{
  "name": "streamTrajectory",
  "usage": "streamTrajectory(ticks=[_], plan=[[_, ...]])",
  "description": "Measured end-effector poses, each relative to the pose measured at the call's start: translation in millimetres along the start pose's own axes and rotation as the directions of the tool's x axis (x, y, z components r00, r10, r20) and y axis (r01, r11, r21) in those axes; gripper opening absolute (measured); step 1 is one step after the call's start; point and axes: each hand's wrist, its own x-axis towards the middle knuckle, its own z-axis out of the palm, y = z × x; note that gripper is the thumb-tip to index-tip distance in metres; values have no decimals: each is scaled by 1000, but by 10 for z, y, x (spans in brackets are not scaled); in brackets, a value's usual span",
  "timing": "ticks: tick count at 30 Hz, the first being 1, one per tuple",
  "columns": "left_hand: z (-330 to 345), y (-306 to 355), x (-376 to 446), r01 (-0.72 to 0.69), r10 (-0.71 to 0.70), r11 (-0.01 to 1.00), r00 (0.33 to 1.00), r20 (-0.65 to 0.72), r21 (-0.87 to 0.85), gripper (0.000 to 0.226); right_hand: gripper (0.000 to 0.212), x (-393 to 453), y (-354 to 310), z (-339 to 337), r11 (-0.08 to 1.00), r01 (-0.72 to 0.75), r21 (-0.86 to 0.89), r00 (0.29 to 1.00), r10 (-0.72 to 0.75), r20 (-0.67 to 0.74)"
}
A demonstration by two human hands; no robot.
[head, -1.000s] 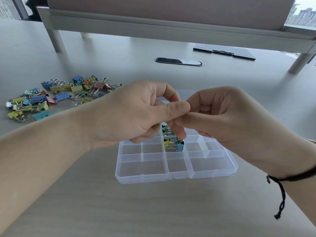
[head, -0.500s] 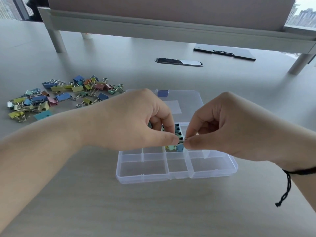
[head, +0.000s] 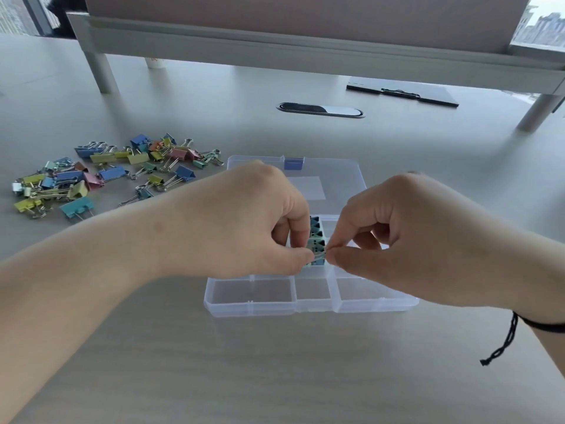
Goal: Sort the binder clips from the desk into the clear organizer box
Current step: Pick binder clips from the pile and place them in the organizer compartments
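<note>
Left forearm (head: 91,289): bare to the frame edge; no sleeve, watch or band in view.
Left hand (head: 244,221): bare; no ring or glove on the parts that show; knuckles form rounded ridges along the back.
Right forearm (head: 501,270): bare where visible; no sleeve in view.
Right hand (head: 406,231): bare; no ring or glove on the parts that show.
Wrist cord (head: 547,325): thin black band worn around the right wrist, partly cut off by the frame edge.
Cord tail (head: 504,341): twisted black strand hanging off the band, ending in a small knot.
</note>
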Motion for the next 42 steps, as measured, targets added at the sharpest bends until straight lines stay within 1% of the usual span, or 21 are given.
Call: streamTrajectory(ticks=[3, 6, 12, 16, 24, 28, 32, 37, 42], plan=[[7, -6, 6, -6, 6, 1000, 1000, -29, 18, 13, 11, 8, -16, 24, 999, 18, -51, 999, -20, -33], [16, -5, 5, -7, 8, 999, 999, -39, 32, 13, 9, 10, -26, 44, 996, 8, -89, 1000, -10, -29], [-4, 0, 6, 23, -24, 1000, 999, -39, -21, 12, 9, 17, -14, 56, 999, -2, -44, 1000, 1, -23], [-19, 4, -2, 44, -44, 999, 999, -31, -21, 12, 8, 23, -2, 70, 998, 22, -61, 1000, -23, -6], [15, 13, 13, 72, -71, 997, 997, -35, 29, 13, 19, 8, -11, 46, 992, 52, -117, 999, -51, 9], [2, 27, 26, 125, -125, 992, 992, 8, -3, 13, 20, 0, -14, 50, 991, 64, -114, 998, -61, 36], [-12, 27, 26, 137, -137, 990, 990, 36, -16, 14, 20, -6, -23, 51, 991, 86, -100, 995, -81, 50], [-40, 28, 32, 159, -156, 987, 982, 104, -28, 18, 17, 8, -20, 59, 991, 96, -89, 995, -92, 50], [-31, 33, 42, 175, -172, 984, 980, 100, -22, 16, 17, 19, -22, 79, 993, 98, -72, 995, -95, 45]])
